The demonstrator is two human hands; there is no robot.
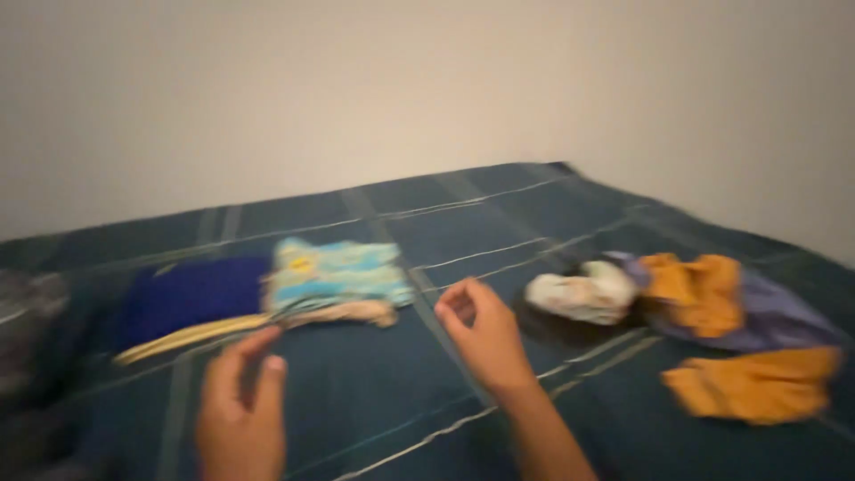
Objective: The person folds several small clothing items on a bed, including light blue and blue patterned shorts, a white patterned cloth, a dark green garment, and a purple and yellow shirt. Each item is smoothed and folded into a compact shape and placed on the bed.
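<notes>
Both my hands hover over a dark teal checked bedspread point(499, 214). My left hand point(240, 401) is low at the front, fingers loosely curled and apart, holding nothing. My right hand point(481, 334) is raised near the middle, fingers bent with the thumb close to them, empty as well. Just beyond my left hand lies a folded stack of clothes: a light blue patterned piece point(334, 272) on a cream one, beside a dark blue folded garment point(187, 298). The picture is blurred by motion.
To the right lie loose clothes: a crumpled white patterned piece point(583, 294), an orange and purple garment point(704, 289) and another orange piece point(757, 383). A dark bundle point(27, 338) sits at the left edge. A plain pale wall stands behind the bed.
</notes>
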